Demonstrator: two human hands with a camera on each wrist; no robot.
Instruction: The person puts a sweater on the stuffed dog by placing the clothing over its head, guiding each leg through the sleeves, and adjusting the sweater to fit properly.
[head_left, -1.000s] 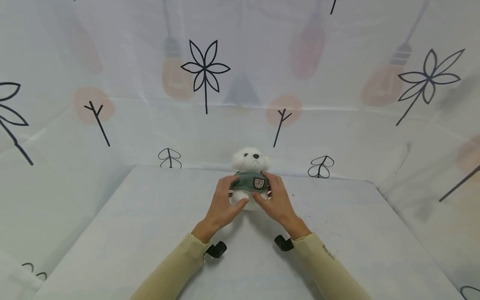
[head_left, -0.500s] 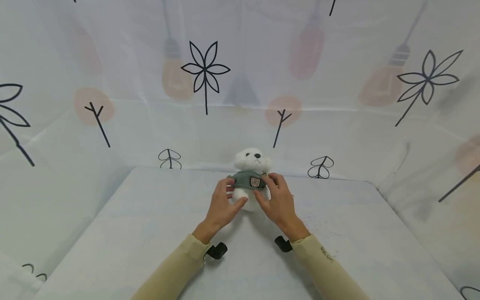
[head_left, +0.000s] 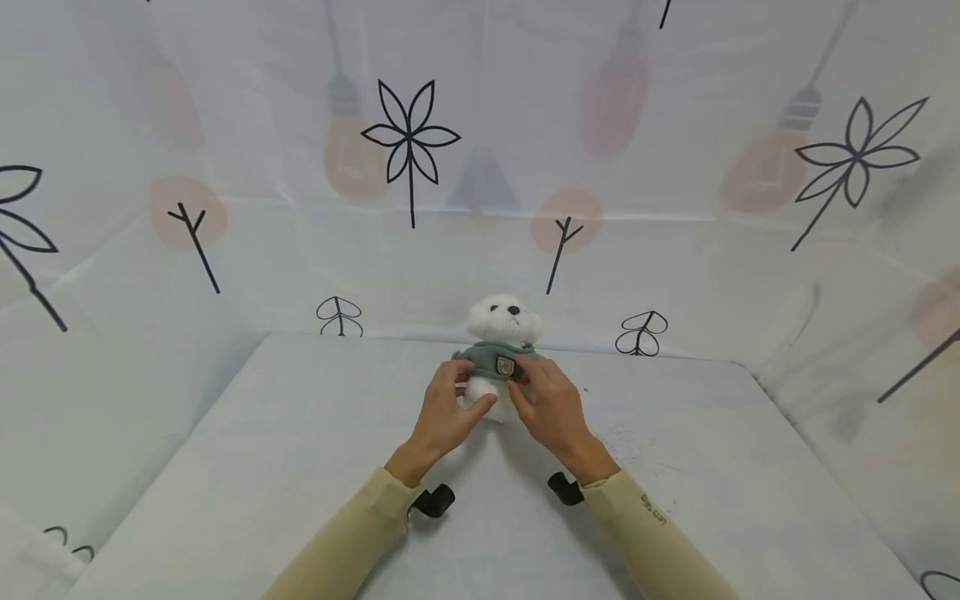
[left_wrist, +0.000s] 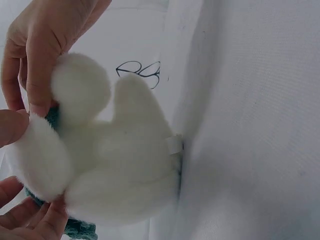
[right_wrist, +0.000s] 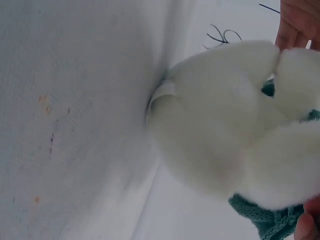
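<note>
A white plush dog point(head_left: 501, 321) wearing a green sweater point(head_left: 486, 361) with a shield badge point(head_left: 506, 366) sits upright at the back of the table. My left hand point(head_left: 444, 414) holds its left side in the head view, fingers curled along the sweater's edge and thumb in front of the lower body. On the other side, my right hand point(head_left: 551, 410) pinches the sweater beside the badge. From below, the left wrist view shows the dog's fluffy legs and belly point(left_wrist: 135, 145), with green knit cloth point(left_wrist: 80, 229) near my left fingers point(left_wrist: 52, 217). The right wrist view shows a white tag point(right_wrist: 164, 91) under its body.
A white-covered table point(head_left: 315, 467) extends toward me, with faint coloured specks point(head_left: 630, 450) at right. Close behind the dog rises a white cloth backdrop point(head_left: 480, 250) printed with flowers and bulbs. Black wrist mounts point(head_left: 435, 501) hang beneath both wrists.
The sweater and its badge have shifted slightly left across the dog's body. My right fingers moved briefly outward, then back inward over the sweater's front. My left hand stays nearly still.
</note>
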